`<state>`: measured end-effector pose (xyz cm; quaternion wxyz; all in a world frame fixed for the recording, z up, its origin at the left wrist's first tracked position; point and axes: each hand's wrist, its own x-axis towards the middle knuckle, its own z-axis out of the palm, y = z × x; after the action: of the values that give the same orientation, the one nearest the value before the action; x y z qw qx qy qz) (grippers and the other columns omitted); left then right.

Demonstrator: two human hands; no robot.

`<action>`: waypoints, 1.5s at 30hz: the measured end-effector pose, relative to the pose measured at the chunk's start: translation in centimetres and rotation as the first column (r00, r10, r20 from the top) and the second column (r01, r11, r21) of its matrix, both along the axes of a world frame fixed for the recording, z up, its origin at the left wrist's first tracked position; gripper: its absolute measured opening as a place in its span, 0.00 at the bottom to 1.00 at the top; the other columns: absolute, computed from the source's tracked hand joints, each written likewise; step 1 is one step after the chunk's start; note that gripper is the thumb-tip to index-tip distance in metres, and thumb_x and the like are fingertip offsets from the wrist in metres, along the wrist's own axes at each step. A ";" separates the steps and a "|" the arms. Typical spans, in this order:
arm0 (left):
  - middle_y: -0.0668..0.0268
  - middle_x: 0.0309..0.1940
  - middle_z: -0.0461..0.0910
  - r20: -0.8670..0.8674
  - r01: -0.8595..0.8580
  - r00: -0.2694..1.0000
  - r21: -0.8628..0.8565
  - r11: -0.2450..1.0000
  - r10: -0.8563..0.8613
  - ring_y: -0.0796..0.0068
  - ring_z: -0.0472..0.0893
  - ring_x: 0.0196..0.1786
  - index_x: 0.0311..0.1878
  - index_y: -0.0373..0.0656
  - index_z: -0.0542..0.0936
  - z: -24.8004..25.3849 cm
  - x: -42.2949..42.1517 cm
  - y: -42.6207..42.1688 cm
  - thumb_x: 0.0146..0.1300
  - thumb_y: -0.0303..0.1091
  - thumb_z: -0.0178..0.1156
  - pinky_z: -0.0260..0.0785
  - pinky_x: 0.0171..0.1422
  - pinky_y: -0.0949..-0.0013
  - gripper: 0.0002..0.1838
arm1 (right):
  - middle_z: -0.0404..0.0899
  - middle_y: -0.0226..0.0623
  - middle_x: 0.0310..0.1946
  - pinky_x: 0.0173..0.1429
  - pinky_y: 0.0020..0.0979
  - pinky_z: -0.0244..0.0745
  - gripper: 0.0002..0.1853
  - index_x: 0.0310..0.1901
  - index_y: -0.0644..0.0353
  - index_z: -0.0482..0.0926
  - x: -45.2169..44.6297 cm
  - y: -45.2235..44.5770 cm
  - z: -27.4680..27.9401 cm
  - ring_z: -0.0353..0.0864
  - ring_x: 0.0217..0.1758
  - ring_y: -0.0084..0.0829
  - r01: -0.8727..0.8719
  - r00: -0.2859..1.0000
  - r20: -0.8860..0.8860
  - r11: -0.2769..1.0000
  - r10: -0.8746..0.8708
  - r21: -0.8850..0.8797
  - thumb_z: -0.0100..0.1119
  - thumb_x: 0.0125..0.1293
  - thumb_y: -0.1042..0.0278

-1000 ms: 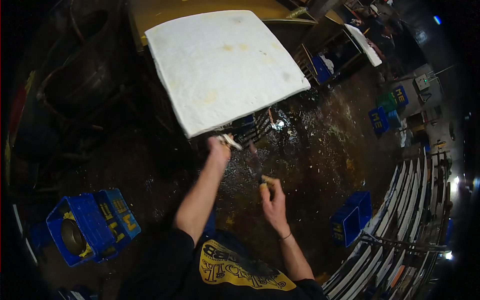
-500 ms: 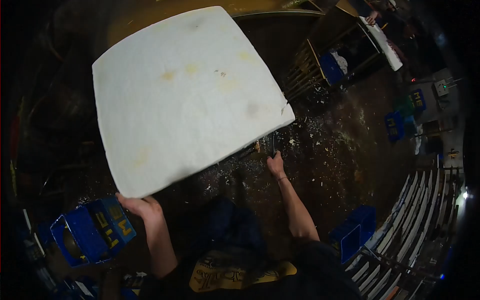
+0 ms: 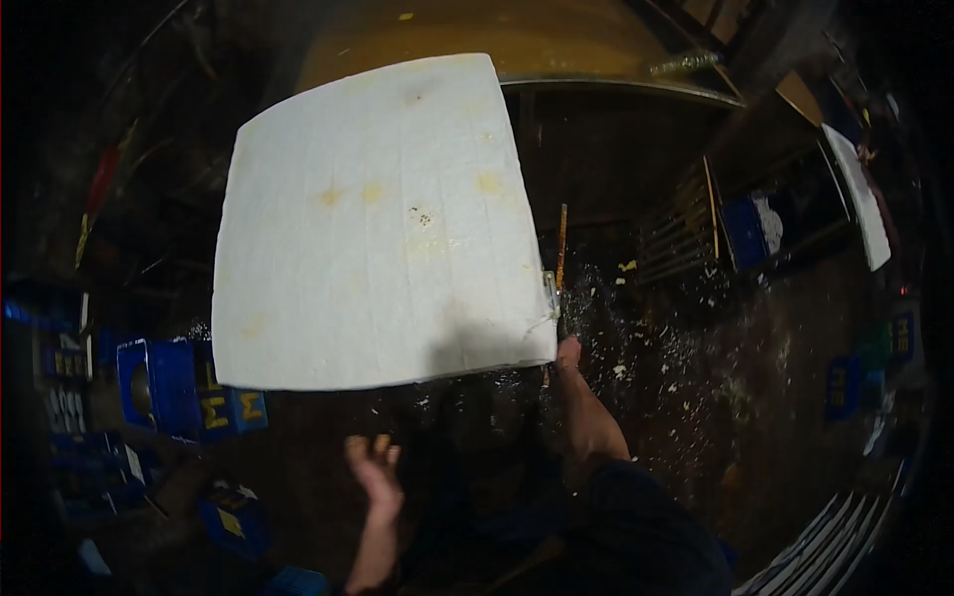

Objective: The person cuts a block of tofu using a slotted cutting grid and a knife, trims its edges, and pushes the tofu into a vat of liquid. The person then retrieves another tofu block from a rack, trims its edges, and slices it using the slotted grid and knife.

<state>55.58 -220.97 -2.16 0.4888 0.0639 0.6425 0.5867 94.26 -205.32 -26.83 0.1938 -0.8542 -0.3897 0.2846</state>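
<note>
A large white slab [image 3: 378,238] with yellowish stains and a few dark specks fills the middle of the view. My left hand [image 3: 378,475] is below its near edge, apart from it, with fingers spread and nothing in them. At the slab's near right corner, my right hand [image 3: 569,352] is closed, partly hidden and dim. It seems to grip a thin, knife-like tool, whose blade I cannot clearly make out now. Pale metallic-looking material [image 3: 551,293] shows along the slab's right edge, just above that hand.
Behind the slab is a brownish tabletop [image 3: 556,40]. Blue crates [image 3: 169,389] stand at left, and another blue bin [image 3: 745,233] at right. White scraps [image 3: 621,372] litter the wet, dark floor. Racked white slats [image 3: 825,546] are at lower right; another person's hand [image 3: 867,155] is at far right.
My left hand has come off the slab's near left corner and opened below it. The slab now appears turned and nearer the tabletop. My right hand has moved to the slab's right corner.
</note>
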 end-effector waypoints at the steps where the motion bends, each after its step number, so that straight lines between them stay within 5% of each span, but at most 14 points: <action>1: 0.62 0.65 0.60 -0.019 0.129 0.991 -0.033 0.991 -0.130 0.58 0.73 0.60 0.75 0.51 0.54 -1.9 2.6 -1.6 0.70 0.53 0.55 0.68 0.64 0.48 0.36 | 0.83 0.60 0.37 0.50 0.44 0.77 0.28 0.42 0.74 0.81 1.4 -0.8 3.4 0.83 0.47 0.54 0.008 0.997 0.079 1.000 -0.008 -0.010 0.72 0.48 0.55; 6: 0.54 0.67 0.63 -0.233 0.691 0.699 -0.020 0.722 -0.675 0.62 0.74 0.61 0.73 0.41 0.56 -4.9 15.2 -2.8 0.56 0.40 0.72 0.71 0.61 0.62 0.47 | 0.83 0.41 0.28 0.28 0.35 0.71 0.11 0.37 0.67 0.82 7.1 -0.8 20.4 0.77 0.23 0.31 0.342 0.743 -0.635 0.935 -0.211 0.089 0.63 0.58 0.68; 9: 0.42 0.77 0.44 -0.666 0.869 0.161 -0.254 0.425 -0.728 0.46 0.46 0.79 0.78 0.39 0.32 -7.1 20.1 -1.2 0.41 0.58 0.78 0.43 0.80 0.52 0.76 | 0.83 0.37 0.29 0.17 0.28 0.62 0.09 0.40 0.65 0.82 6.1 -0.1 33.5 0.69 0.15 0.22 0.296 0.630 -0.775 0.936 -0.044 0.188 0.57 0.62 0.70; 11: 0.44 0.77 0.47 -0.557 0.848 0.079 -0.398 0.350 -0.826 0.46 0.52 0.78 0.78 0.40 0.35 -5.7 22.1 1.3 0.43 0.57 0.78 0.47 0.80 0.55 0.73 | 0.83 0.37 0.31 0.18 0.27 0.65 0.11 0.44 0.66 0.81 4.6 -1.3 39.4 0.68 0.15 0.21 0.300 0.662 -0.750 0.916 0.002 0.268 0.54 0.64 0.72; 13: 0.49 0.72 0.62 -0.442 0.780 0.463 -0.208 0.590 -0.768 0.50 0.65 0.72 0.78 0.40 0.42 -10.2 23.0 3.5 0.47 0.54 0.76 0.54 0.77 0.56 0.66 | 0.83 0.34 0.33 0.23 0.25 0.68 0.12 0.47 0.63 0.82 4.1 -4.2 40.6 0.74 0.23 0.20 0.294 0.734 -0.680 0.898 0.007 0.328 0.54 0.66 0.70; 18: 0.52 0.57 0.78 -0.326 0.891 0.174 -0.350 0.289 -0.929 0.53 0.77 0.58 0.72 0.38 0.61 -22.2 21.8 3.2 0.53 0.46 0.72 0.69 0.63 0.55 0.47 | 0.85 0.35 0.34 0.30 0.29 0.74 0.12 0.47 0.64 0.83 5.1 -9.9 25.8 0.79 0.29 0.25 0.301 0.766 -0.632 0.934 -0.117 0.191 0.53 0.64 0.76; 20: 0.53 0.58 0.74 -0.504 0.787 0.340 -0.310 0.533 -0.794 0.56 0.79 0.55 0.63 0.40 0.67 -26.3 20.3 0.7 0.57 0.42 0.72 0.72 0.61 0.58 0.35 | 0.84 0.33 0.33 0.31 0.29 0.72 0.11 0.46 0.64 0.83 3.6 -11.3 22.9 0.76 0.26 0.23 0.355 0.659 -0.705 0.935 -0.262 -0.015 0.52 0.67 0.75; 27: 0.49 0.54 0.72 -0.507 0.627 0.370 -0.483 0.612 -0.779 0.47 0.73 0.59 0.61 0.38 0.67 -16.0 14.5 -1.4 0.59 0.37 0.69 0.67 0.61 0.49 0.30 | 0.83 0.35 0.33 0.41 0.33 0.72 0.24 0.46 0.63 0.84 -4.0 -6.4 9.6 0.79 0.37 0.25 0.397 0.652 -0.651 0.907 -0.388 -0.143 0.75 0.54 0.52; 29: 0.46 0.60 0.65 -0.790 0.436 0.180 -0.469 0.768 -0.585 0.42 0.66 0.64 0.64 0.39 0.64 -15.6 13.6 -1.7 0.58 0.35 0.68 0.61 0.66 0.46 0.34 | 0.86 0.40 0.38 0.45 0.35 0.76 0.29 0.45 0.65 0.84 -8.0 -4.9 -4.5 0.83 0.40 0.29 0.350 0.906 -0.274 0.935 -0.323 0.055 0.75 0.51 0.45; 31: 0.44 0.67 0.57 -0.740 0.454 0.259 -0.475 0.754 -0.621 0.39 0.58 0.70 0.67 0.40 0.61 -13.1 11.7 0.7 0.54 0.33 0.69 0.55 0.71 0.44 0.39 | 0.86 0.41 0.39 0.46 0.37 0.78 0.28 0.45 0.66 0.83 -10.1 -4.0 -4.6 0.84 0.41 0.31 0.294 0.745 -0.658 0.940 -0.110 0.175 0.68 0.58 0.45; 38: 0.48 0.64 0.68 -0.603 0.487 -0.442 -0.783 0.387 -0.664 0.46 0.67 0.67 0.67 0.39 0.66 -20.9 0.4 9.9 0.54 0.34 0.65 0.56 0.72 0.49 0.36 | 0.85 0.40 0.38 0.48 0.37 0.79 0.24 0.45 0.66 0.84 -10.8 -6.2 -14.7 0.84 0.41 0.32 0.161 0.821 -0.570 0.963 -0.011 0.215 0.63 0.63 0.48; 41: 0.48 0.63 0.69 -0.551 0.519 -0.479 -0.806 0.285 -0.684 0.45 0.68 0.65 0.66 0.41 0.68 -24.8 -2.2 13.7 0.55 0.34 0.64 0.58 0.71 0.48 0.33 | 0.85 0.40 0.38 0.48 0.37 0.79 0.23 0.44 0.65 0.84 -6.6 -10.1 -19.9 0.84 0.41 0.32 0.170 0.803 -0.595 0.943 0.036 0.286 0.61 0.65 0.50; 42: 0.48 0.63 0.70 -0.537 0.529 -0.480 -0.808 0.259 -0.694 0.45 0.68 0.65 0.65 0.41 0.68 -25.9 -2.7 14.3 0.55 0.34 0.64 0.59 0.70 0.48 0.33 | 0.84 0.41 0.45 0.56 0.38 0.76 0.17 0.51 0.65 0.81 -5.4 -10.4 -15.8 0.82 0.50 0.29 0.504 0.210 -0.959 0.862 -0.187 -0.058 0.53 0.70 0.60; 45: 0.48 0.61 0.71 -0.499 0.544 -0.473 -0.813 0.205 -0.726 0.44 0.70 0.63 0.64 0.42 0.70 -29.9 -3.2 15.6 0.56 0.33 0.63 0.60 0.69 0.47 0.31 | 0.81 0.39 0.52 0.59 0.36 0.75 0.19 0.58 0.65 0.76 -3.0 -13.5 -7.7 0.79 0.54 0.28 0.450 0.485 -0.867 0.883 -0.116 0.134 0.48 0.72 0.63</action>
<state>52.42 -205.41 -32.04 0.2429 0.7412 0.6185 -0.0952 91.25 -218.78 -34.50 0.5468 -0.6159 -0.1425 0.5489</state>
